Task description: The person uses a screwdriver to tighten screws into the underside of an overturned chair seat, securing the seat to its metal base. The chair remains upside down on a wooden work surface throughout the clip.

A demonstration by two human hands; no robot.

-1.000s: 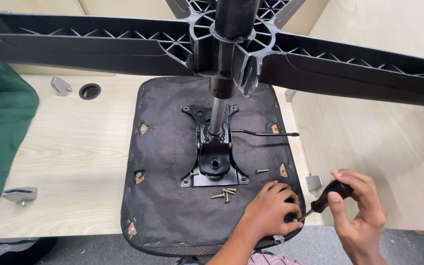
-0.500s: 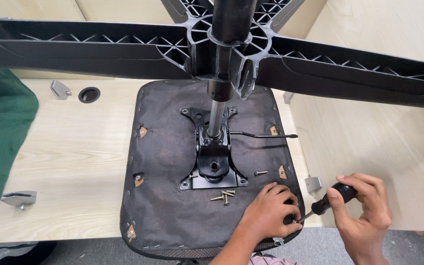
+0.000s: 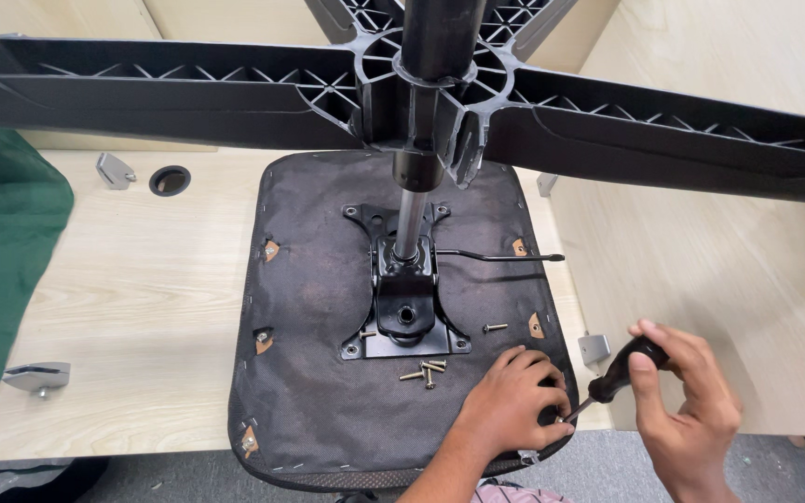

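Observation:
An upturned office chair seat (image 3: 328,373), black fabric underside up, lies on a light wooden desk (image 3: 142,289). A black metal mounting plate (image 3: 407,312) with a gas cylinder (image 3: 412,224) and lever (image 3: 505,256) is fixed at its middle. The star-shaped chair base (image 3: 421,84) looms above. My left hand (image 3: 514,396) presses on the seat's near right corner, fingers pinched at a screw spot. My right hand (image 3: 687,410) grips a black-handled screwdriver (image 3: 621,373), tip angled down toward the left fingers. Several loose brass screws (image 3: 426,373) lie near the plate.
A single screw (image 3: 494,328) lies right of the plate. Small metal brackets (image 3: 37,377) (image 3: 114,169) (image 3: 593,349) sit on the desk, and a round cable hole (image 3: 170,180) is at the far left. Green cloth (image 3: 2,261) covers the left edge. A wooden partition (image 3: 719,233) stands at right.
My right hand with the screwdriver has shifted slightly lower and closer to the left fingers. The left hand stays on the seat corner.

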